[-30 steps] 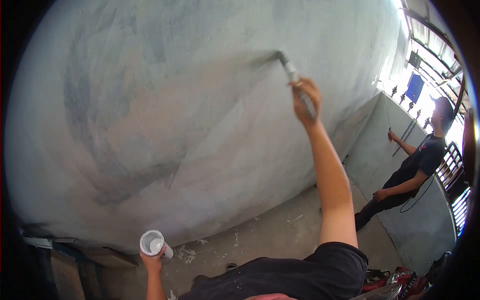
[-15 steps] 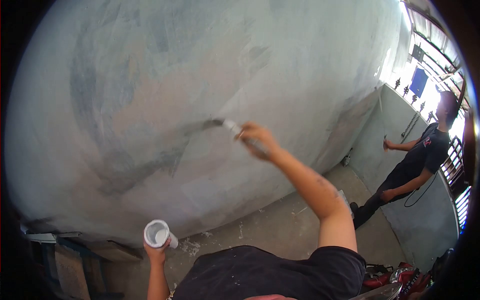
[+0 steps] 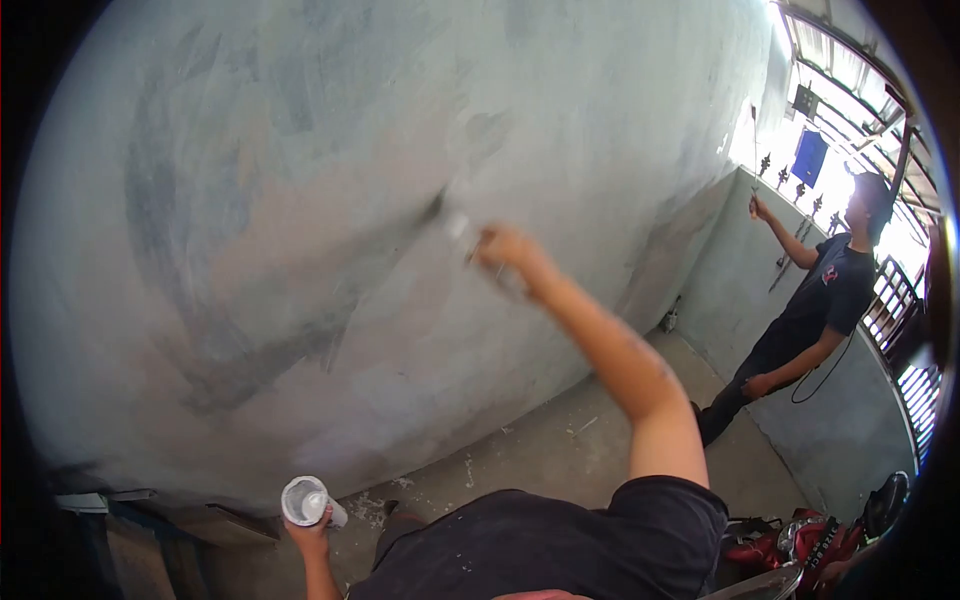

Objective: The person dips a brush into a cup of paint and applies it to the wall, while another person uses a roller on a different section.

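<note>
My right hand (image 3: 508, 262), blurred by motion, is closed round the handle of a brush (image 3: 458, 226), held up at the middle of a large grey-green wall (image 3: 330, 130). The brush's dark tip is smeared and lies at or very near the wall; contact cannot be told. Low on the left, my left hand (image 3: 308, 532) grips a white container (image 3: 303, 498), its open top facing up. Whitish material shows inside it. The wall has darker patches and brownish areas.
A co-worker (image 3: 810, 300) in dark clothes stands at the right by a low wall (image 3: 740, 270), one hand raised with a thin tool. Boards (image 3: 140, 555) lean at the lower left. Red and black items (image 3: 800, 545) are at the lower right. White specks dot the floor (image 3: 560, 430).
The brush tip has swung upward, and my right hand has tilted with it. The container sits slightly lower and left. The co-worker's raised hand has gone higher.
</note>
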A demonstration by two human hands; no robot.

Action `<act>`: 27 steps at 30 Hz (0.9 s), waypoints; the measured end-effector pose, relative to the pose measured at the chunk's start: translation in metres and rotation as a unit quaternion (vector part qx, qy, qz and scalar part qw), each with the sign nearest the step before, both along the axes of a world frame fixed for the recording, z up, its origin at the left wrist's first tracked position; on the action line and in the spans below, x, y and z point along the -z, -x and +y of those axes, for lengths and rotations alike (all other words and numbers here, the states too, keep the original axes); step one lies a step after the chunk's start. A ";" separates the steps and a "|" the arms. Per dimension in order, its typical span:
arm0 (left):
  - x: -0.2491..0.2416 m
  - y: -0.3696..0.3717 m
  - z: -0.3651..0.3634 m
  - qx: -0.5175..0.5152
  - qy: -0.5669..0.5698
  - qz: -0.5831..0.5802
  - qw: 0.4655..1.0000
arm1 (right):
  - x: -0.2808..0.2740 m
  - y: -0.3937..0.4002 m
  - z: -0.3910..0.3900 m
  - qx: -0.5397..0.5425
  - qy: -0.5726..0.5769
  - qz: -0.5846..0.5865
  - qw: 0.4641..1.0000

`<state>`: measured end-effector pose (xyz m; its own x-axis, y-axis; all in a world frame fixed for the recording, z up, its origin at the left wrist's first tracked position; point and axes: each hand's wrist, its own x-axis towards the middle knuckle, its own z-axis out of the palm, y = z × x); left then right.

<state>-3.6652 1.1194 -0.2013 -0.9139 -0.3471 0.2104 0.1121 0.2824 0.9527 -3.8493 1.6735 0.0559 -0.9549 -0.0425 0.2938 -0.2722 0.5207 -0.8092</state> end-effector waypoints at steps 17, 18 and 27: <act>0.074 0.104 -0.074 0.268 -0.021 0.060 0.961 | 0.440 -0.358 -0.072 0.502 0.709 0.259 0.422; 0.076 0.102 -0.074 0.274 -0.018 0.050 0.960 | 0.444 -0.378 -0.064 0.522 0.716 0.269 0.378; 0.093 0.133 -0.090 0.299 0.093 0.102 0.944 | 0.434 -0.452 -0.098 0.555 0.677 0.290 0.385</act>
<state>-3.7981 1.0291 -0.2945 -0.8689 0.2777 0.4098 0.4802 0.2717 0.8340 -3.3977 1.5752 -0.3782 0.0799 0.8653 -0.4948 -0.8298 -0.2173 -0.5140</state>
